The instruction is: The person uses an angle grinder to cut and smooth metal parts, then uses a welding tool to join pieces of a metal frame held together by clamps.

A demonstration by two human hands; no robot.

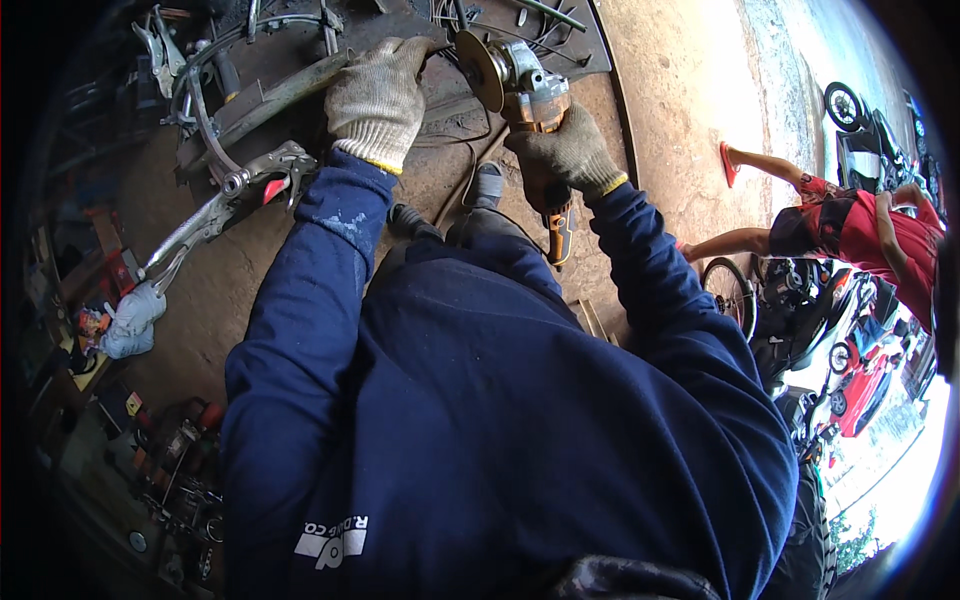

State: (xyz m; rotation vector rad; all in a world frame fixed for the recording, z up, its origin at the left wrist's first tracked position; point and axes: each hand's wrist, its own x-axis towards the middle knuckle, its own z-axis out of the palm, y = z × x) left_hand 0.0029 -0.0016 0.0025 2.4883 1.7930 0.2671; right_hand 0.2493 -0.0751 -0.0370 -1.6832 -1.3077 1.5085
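Note:
My right hand [568, 150], in a knitted work glove, is wrapped around an angle grinder [540, 100]. The grinder's thin disc [480, 72] stands nearly edge-up, its face toward my left hand. My left hand [378, 105], in a paler glove with a yellow-edged cuff, has its fingers curled closed at the end of a long metal bar [275, 105]. What sits inside those fingers is hidden; a dark tip shows just past them. Beside the bar curves a metal hoop frame [205, 125]. Locking pliers [265, 175] are clamped near the hoop's lower end.
A second clamp [160, 50] lies at the far left. Rods and wires [545, 25] lie on the dark metal sheet at the top. The grinder's cable runs by my feet [487, 185]. At right, a person in red [890, 235] is near parked motorcycles [800, 310].

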